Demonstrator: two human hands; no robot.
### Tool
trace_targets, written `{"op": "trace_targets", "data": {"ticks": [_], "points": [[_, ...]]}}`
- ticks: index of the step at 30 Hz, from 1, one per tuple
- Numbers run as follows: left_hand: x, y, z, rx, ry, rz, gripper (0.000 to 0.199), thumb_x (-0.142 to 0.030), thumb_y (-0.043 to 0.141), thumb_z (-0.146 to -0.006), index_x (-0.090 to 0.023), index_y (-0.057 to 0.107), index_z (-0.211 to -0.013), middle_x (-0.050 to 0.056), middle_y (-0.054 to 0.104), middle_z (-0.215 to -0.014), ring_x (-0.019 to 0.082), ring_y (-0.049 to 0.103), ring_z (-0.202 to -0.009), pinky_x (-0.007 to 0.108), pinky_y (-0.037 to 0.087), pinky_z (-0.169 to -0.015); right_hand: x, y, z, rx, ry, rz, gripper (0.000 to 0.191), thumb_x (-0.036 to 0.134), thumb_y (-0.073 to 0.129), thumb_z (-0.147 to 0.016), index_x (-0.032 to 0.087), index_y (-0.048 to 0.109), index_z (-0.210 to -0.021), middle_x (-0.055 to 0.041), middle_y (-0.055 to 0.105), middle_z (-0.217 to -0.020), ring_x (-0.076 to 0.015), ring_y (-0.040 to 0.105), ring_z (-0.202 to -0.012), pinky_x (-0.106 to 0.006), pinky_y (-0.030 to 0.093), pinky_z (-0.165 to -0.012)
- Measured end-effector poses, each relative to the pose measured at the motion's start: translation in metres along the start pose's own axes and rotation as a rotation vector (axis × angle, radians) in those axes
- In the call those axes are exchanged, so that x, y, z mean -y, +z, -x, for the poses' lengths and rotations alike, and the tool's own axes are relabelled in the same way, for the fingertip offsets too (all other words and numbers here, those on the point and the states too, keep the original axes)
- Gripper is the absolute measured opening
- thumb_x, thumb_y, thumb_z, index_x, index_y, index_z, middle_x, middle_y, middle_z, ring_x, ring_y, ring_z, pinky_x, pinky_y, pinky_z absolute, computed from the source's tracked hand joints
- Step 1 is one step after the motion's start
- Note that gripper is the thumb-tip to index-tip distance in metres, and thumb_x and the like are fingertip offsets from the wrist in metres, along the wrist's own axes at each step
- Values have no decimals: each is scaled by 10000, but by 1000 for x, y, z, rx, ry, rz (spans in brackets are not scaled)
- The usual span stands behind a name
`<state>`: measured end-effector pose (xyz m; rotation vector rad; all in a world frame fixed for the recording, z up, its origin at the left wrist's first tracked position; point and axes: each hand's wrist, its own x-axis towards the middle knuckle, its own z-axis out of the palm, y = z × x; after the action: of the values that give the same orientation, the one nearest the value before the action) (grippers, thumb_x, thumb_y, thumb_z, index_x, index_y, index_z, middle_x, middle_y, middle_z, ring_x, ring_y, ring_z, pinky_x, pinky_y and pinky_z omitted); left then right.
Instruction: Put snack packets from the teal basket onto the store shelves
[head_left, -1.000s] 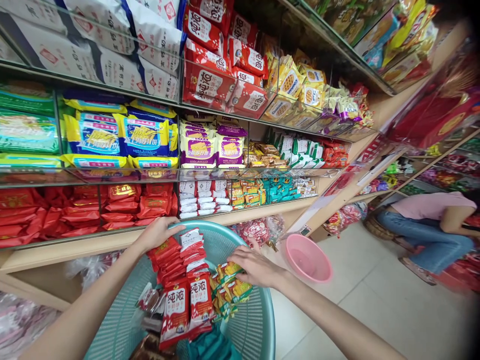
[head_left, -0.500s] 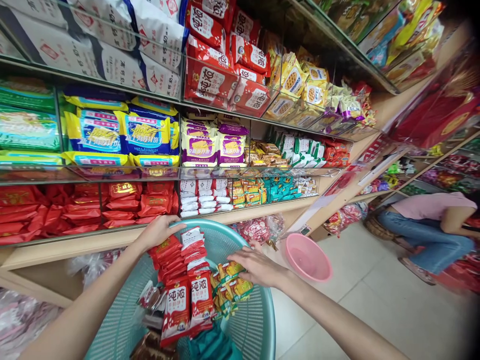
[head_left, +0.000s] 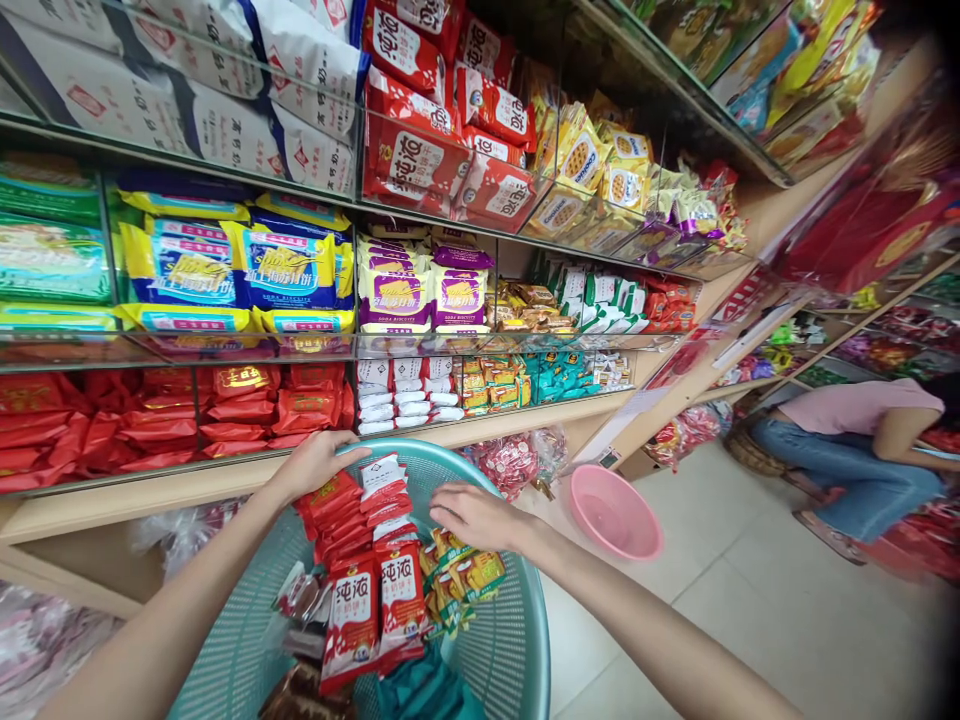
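A teal plastic basket [head_left: 517, 640] stands below the shelves, with my left hand [head_left: 322, 466] closed round its far rim. Near that hand lie stacked red packets [head_left: 345, 520], beside white-and-red packets [head_left: 384, 485]. My right hand [head_left: 476, 515] hovers over the basket's right side with its fingers stretched out and nothing seen in them. Just below it are yellow-and-green packets [head_left: 469, 578]. Larger red-and-white biscuit packets [head_left: 351, 620] fill the middle. Brown packets [head_left: 307, 690] and teal packets [head_left: 427, 690] lie toward the near side.
Glass-fronted shelves [head_left: 300, 345] full of packaged snacks run across the front. On the tiled floor [head_left: 720, 620], a pink basin [head_left: 616, 512] sits to the right. Bagged goods [head_left: 510, 462] lie under the shelves. Another person [head_left: 855, 450] crouches at the far right.
My right hand has moved left and slightly up, off the yellow-and-green packets, showing more of them. My left hand stays on the basket rim.
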<state>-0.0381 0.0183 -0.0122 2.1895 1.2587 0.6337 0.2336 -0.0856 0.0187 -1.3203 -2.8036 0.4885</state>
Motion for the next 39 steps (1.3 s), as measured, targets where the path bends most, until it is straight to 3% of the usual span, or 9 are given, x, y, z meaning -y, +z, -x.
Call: {"op": "trace_targets", "data": {"ticks": [4,9,18,27,33,39], "points": [[3,1,1,5,18,-3,417,-566,434,-796,-206,644,-815,19,707,-816,196,609,-732,249,434,-672,2,6,-27,287,97,57,431,335,251,-947,164,646,-931,-92,683,-925,-193,628,-838,-294,450,-715],[5,0,2,12,19,1,393,-536,427,-807,-205,637,-817,18,704,-819,199,613,-741,248,432,-680,8,13,-35,424,141,89,485,411,292,-923,142,692,-864,-129,704,-871,-220,646,-751,-300,450,-583],[4,1,0,6,22,-23,380,-524,433,-812,-205,640,-816,14,703,-814,194,614,-731,241,429,-667,11,5,-26,445,134,60,332,316,379,-896,198,686,-942,-92,706,-962,-211,646,-836,-290,472,-650],[2,-1,2,10,16,-26,392,-524,426,-822,-196,639,-826,14,710,-836,189,619,-742,233,424,-668,7,8,-31,497,93,38,354,314,358,-899,160,676,-907,-117,697,-966,-217,634,-818,-288,474,-656],[1,0,1,3,11,-38,398,-529,423,-815,-195,640,-821,11,706,-812,187,613,-724,232,425,-655,5,9,-28,497,75,31,551,400,175,-944,137,659,-953,-149,682,-998,-233,634,-855,-311,477,-691],[3,0,1,2,21,-39,392,-520,424,-817,-193,640,-818,17,710,-820,187,612,-726,231,425,-659,5,12,-31,491,62,26,524,408,193,-942,151,649,-964,-145,680,-1010,-242,635,-876,-323,480,-706]]}}
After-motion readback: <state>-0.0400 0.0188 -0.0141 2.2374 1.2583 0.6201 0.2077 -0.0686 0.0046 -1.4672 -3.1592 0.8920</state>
